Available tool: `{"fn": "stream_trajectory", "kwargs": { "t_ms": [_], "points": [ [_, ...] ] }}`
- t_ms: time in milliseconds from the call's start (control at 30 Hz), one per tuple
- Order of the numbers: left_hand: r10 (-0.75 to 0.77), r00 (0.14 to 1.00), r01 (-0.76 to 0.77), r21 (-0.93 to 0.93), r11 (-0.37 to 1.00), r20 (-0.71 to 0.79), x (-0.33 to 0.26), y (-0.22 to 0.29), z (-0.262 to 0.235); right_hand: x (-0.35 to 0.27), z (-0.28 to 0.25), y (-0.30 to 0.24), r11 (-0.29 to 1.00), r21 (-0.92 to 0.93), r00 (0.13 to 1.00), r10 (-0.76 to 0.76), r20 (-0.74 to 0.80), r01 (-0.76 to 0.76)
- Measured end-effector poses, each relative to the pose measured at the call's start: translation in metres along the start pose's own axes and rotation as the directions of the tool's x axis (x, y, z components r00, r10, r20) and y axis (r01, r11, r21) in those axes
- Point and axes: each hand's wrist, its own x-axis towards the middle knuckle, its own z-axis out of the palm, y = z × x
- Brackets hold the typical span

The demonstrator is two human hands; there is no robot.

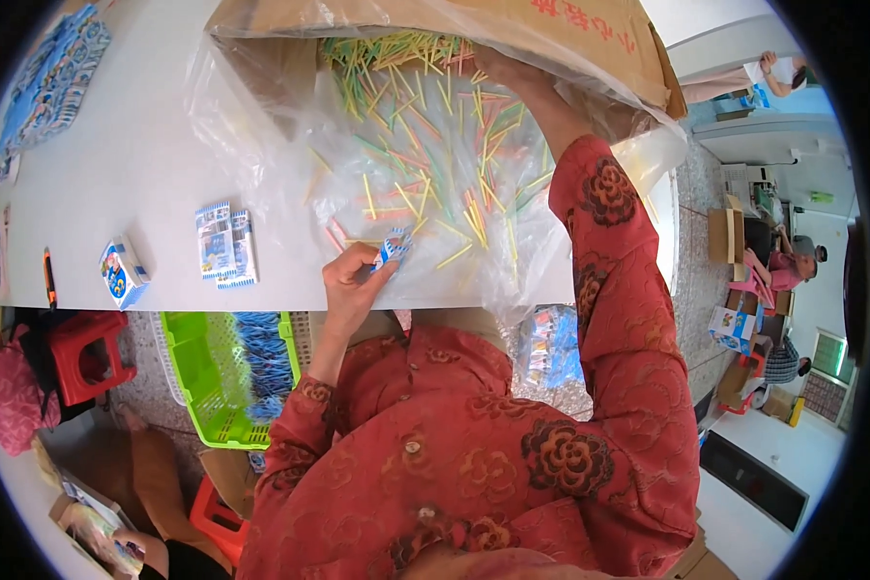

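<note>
Head view: left hand [351, 280] pinches small blue packet [392, 247], keeping it ready; right hand [501, 70] reaches far into coloured sticks [425, 126], grip hidden.

- This is a small packing workshop, with hand assembly done at a long white table [116, 184].
- On the table, a cardboard box [570, 39] lined with clear plastic spills loose coloured sticks [425, 145].
- Left of the box lie small printed packets [226, 246] and a little carton [123, 273].
- Below the table edge sits a green basket [203, 377] of filled packets.
- Far right of the table, other people [793, 266] sit among cartons on the floor.
</note>
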Motion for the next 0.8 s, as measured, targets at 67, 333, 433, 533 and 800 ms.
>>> {"fn": "stream_trajectory", "kwargs": {
  "t_ms": [67, 333, 433, 533, 800],
  "points": [
    [0.007, 1.0, -0.006, -0.034, 0.999, 0.029, 0.004, 0.002, 0.008, 0.022, 0.047, 0.044, 0.996, 0.079, 0.998, 0.05, -0.034, -0.047],
    [0.006, 1.0, -0.006, -0.003, 1.0, 0.003, 0.0, 0.004, -0.001, 0.002, 0.023, 0.013, 0.976, 0.215, 1.0, 0.026, 0.006, -0.027],
    [0.006, 0.999, -0.005, -0.02, 1.0, 0.036, 0.002, 0.005, 0.006, -0.007, 0.041, 0.059, 0.947, 0.313, 0.98, -0.013, -0.2, 0.077],
    [-0.005, 0.998, 0.006, -0.02, 1.0, 0.059, 0.003, 0.005, 0.009, -0.013, 0.053, 0.094, 0.377, 0.913, 0.987, -0.079, -0.137, 0.157],
    [-0.001, 1.0, 0.0, 0.084, 0.996, 0.005, 0.002, 0.003, 0.003, -0.107, -0.025, 0.018, 0.485, 0.863, 0.981, -0.046, 0.187, -0.142]
  ]
}}
